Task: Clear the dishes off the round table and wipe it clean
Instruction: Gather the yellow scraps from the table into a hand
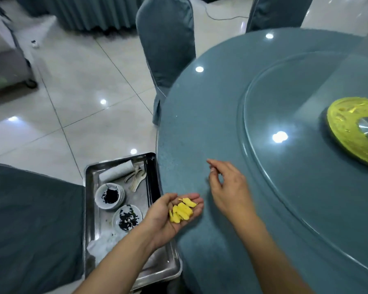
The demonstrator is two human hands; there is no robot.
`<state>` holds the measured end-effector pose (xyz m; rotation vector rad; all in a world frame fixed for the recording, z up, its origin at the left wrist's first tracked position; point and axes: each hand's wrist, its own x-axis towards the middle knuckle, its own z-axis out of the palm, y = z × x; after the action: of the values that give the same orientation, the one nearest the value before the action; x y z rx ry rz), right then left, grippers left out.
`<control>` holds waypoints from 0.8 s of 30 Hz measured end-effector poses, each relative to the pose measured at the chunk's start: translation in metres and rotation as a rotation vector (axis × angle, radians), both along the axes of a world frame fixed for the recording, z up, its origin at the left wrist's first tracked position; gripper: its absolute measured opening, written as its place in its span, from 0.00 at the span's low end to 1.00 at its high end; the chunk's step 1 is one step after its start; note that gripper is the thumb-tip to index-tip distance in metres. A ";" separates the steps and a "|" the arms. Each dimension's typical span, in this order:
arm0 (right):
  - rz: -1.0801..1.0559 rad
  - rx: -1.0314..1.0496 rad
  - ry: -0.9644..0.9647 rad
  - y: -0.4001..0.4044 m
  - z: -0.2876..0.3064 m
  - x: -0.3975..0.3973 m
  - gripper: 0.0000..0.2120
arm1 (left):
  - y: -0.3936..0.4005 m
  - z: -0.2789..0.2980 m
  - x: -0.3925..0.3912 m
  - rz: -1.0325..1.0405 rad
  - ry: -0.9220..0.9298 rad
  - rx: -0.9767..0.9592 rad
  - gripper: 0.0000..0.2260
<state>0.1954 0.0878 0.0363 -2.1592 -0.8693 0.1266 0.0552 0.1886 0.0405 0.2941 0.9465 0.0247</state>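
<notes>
Evidently gathering scraps, the left hand (174, 213) lay cupped, fingers relaxed, beside the round worktop (200, 128), cradling yellow food pieces (182, 211); the right hand (225, 187) pinched above. Dishes sat in the steel tray (89, 209).

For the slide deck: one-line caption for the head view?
Left hand cups yellow food scraps beside the round table; right hand hovers above its surface.

shiny pale floor tiles (77, 85) bouncing ceiling lights, teal-covered chairs (168, 45) up top and lower left, pleated teal skirting (87, 15) upper left, grey cart (6, 66) at left edge
</notes>
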 end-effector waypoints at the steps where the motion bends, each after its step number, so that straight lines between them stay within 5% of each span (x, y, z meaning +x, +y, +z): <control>1: 0.024 -0.047 -0.017 0.020 -0.005 0.007 0.20 | 0.013 -0.003 -0.005 0.032 0.003 -0.004 0.25; 12: 0.136 -0.646 -0.230 0.212 -0.084 0.083 0.28 | 0.133 -0.047 -0.014 0.050 -0.036 -0.051 0.25; 24: -0.048 -0.605 -0.384 0.234 -0.103 0.084 0.19 | 0.181 -0.052 -0.014 -0.019 -0.056 -0.111 0.24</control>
<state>0.2793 0.3218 -0.0662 -2.8286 -1.0944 -0.0642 0.0408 0.3693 -0.0116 0.1990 0.8860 -0.0362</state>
